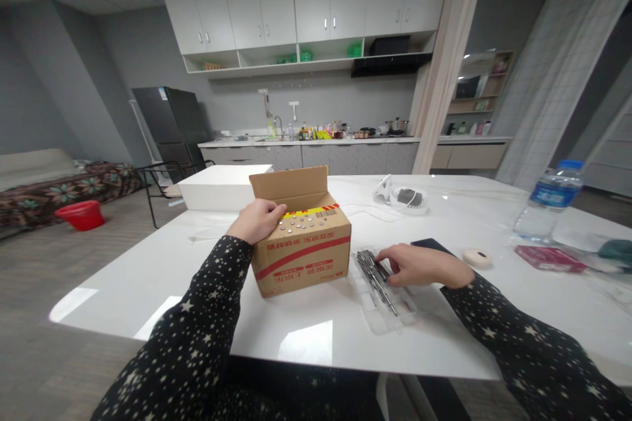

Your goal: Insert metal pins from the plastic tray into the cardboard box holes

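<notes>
My left hand (pixel 257 218) grips the left edge of a cardboard box (pixel 302 259), its thumb on the top face. The box stands upright with one flap (pixel 296 185) raised at the back. Several small silver discs (pixel 302 224) lie scattered on its top, by the yellow tape. To the right, a clear plastic tray (pixel 378 321) with compartments holds a heap of shiny metal rods (pixel 374 277). My right hand (pixel 417 265) reaches into this tray, index finger and thumb curled around a rod at the heap's right side. Its other fingers are partly hidden.
A dark flat object (pixel 434 246) lies under my right wrist, near a small cream-coloured case (pixel 476 257). Farther right are a pink packet (pixel 548 258) and a water bottle (pixel 548 203). A white box (pixel 222 187) and a white device (pixel 407 198) stand farther back.
</notes>
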### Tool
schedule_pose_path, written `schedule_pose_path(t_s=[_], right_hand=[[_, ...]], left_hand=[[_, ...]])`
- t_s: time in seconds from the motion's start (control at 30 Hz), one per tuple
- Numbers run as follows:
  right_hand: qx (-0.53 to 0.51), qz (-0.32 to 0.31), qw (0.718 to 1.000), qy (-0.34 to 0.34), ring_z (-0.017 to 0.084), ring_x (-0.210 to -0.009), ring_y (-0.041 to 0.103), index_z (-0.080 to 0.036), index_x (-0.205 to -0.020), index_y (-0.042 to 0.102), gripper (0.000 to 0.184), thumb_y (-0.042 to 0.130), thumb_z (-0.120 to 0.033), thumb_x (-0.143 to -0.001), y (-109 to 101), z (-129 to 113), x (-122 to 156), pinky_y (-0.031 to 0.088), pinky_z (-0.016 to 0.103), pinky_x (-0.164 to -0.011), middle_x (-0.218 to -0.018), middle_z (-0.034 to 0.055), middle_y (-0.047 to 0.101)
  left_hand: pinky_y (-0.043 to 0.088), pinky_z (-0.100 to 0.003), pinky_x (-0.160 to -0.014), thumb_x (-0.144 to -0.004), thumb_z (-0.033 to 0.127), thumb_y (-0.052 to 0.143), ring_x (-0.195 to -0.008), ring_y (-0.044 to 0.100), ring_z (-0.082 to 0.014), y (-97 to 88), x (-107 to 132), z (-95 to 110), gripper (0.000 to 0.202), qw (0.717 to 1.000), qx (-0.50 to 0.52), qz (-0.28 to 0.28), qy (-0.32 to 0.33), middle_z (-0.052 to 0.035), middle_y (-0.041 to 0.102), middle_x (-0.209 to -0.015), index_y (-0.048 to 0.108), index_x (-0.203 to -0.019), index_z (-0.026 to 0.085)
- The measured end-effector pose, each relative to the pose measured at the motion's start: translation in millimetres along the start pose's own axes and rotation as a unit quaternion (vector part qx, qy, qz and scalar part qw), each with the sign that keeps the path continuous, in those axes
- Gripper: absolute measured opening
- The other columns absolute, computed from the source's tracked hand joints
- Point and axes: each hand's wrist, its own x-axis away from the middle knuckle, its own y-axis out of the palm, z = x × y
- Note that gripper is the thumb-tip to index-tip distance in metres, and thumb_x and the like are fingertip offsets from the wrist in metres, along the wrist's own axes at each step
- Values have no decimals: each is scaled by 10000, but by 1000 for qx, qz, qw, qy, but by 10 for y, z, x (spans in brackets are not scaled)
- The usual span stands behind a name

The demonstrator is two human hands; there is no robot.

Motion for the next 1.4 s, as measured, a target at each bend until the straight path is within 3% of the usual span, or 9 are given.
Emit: schedule_pose_path(t_s=[0.27, 0.37, 0.5, 0.67, 0.87, 1.13, 1.4], right_hand=[[-24, 41, 999, -27, 227, -773, 655, -177, -1074, 752, 317, 580, -315, -845, -41, -34, -7, 456, 311, -664, -911, 90, 733], [-50, 89, 993, -59, 211, -742, 642, -166, -989, 750, 292, 526, -339, -917, -38, -30, -43, 451, 317, -678, -881, 91, 738], [-42, 181, 980, -77, 199, -672, 584, -179, -825, 700, 394, 422, -401, -995, -26, -10, -99, 404, 330, -642, -776, 73, 705], [-75, 299, 950, -60, 195, -662, 553, -200, -740, 630, 415, 435, -469, -990, -8, 11, -143, 385, 325, -630, -725, 49, 664], [-193, 401, 893, -73, 178, -620, 513, -198, -697, 628, 455, 535, -579, -927, -35, -33, -150, 386, 314, -599, -649, 22, 616], [-299, 444, 837, -111, 168, -592, 512, -182, -719, 693, 470, 609, -617, -877, -294, -221, -242, 398, 305, -584, -597, 14, 585], [-376, 421, 802, -195, 129, -556, 461, -174, -760, 698, 436, 630, -586, -883, -673, -752, -421, 373, 270, -537, -582, -17, 534]], left_hand=[[381, -318, -665, -842, 586, 396, -743, 601, -252, 1, 3, 15, 477, 1000, 5, -1, -7, -82, 667, -709, 561, -617, 199], [382, -320, -674, -844, 587, 399, -749, 602, -251, -1, 4, 14, 478, 1000, 4, -1, -7, -83, 672, -720, 568, -623, 198], [383, -318, -675, -849, 590, 398, -741, 596, -247, 0, 3, 5, 486, 1000, 4, 2, -2, -82, 677, -724, 573, -624, 197], [387, -316, -674, -860, 581, 392, -742, 604, -247, 0, 8, 8, 488, 1000, 2, 7, 1, -80, 672, -713, 573, -621, 196], [375, -312, -666, -869, 559, 389, -715, 579, -235, 13, 12, 6, 475, 1000, 3, 9, 4, -67, 635, -680, 531, -595, 199], [333, -305, -633, -868, 537, 394, -662, 531, -212, 6, 37, 24, 459, 1000, 20, 14, 2, -50, 575, -623, 492, -570, 202], [330, -299, -631, -876, 530, 394, -660, 516, -207, 0, 47, 35, 458, 1000, 15, 12, -1, -42, 556, -622, 480, -566, 203]])
